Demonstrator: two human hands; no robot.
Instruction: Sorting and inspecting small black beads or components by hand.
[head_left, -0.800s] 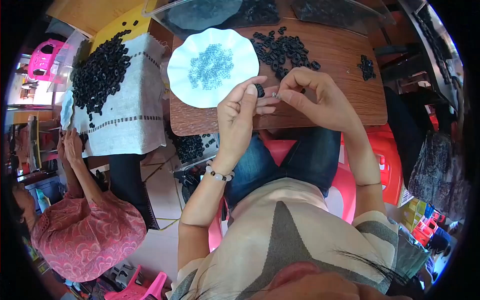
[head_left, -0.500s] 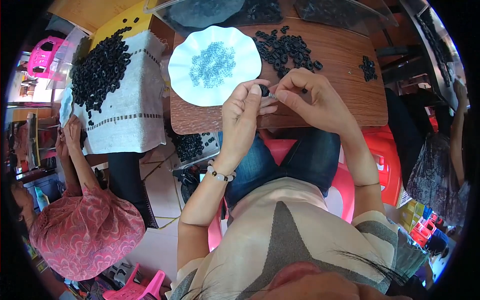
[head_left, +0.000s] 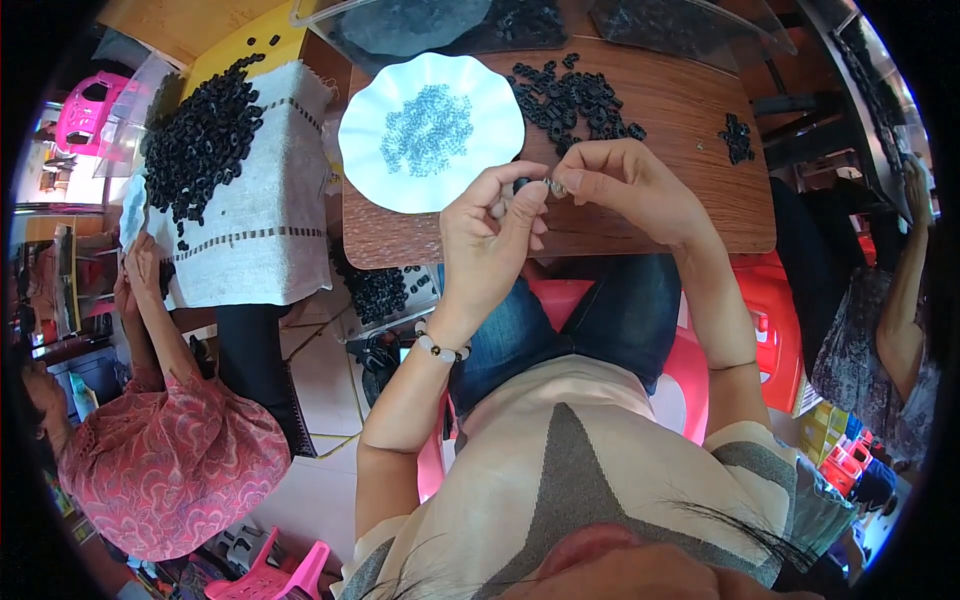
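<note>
Over the near part of the brown table [head_left: 690, 215], my left hand [head_left: 488, 220] pinches a small black plastic piece [head_left: 520, 186] between thumb and forefinger. Close beside it, the thumb and forefinger of my right hand [head_left: 635, 200] are closed on a tiny silvery spring [head_left: 557, 187]. Whether the spring touches the black piece is too small to tell. Behind my left hand stands a white scalloped plate [head_left: 362, 165] with a heap of tiny silvery springs [head_left: 428, 130]. Past my fingertips lies a loose pile of black plastic pieces [head_left: 580, 105].
A smaller black cluster [head_left: 737, 138] lies at the table's right. Clear plastic bins [head_left: 690, 35] line the far edge. To the left, a cloth-covered table [head_left: 285, 210] bears a large black heap [head_left: 205, 140]; a person in a pink patterned top [head_left: 180, 460] sits there. Another person [head_left: 870, 340] is at right.
My left hand has turned, and its thumb now covers more of the black piece. My right fingertips have shifted slightly with the spring.
</note>
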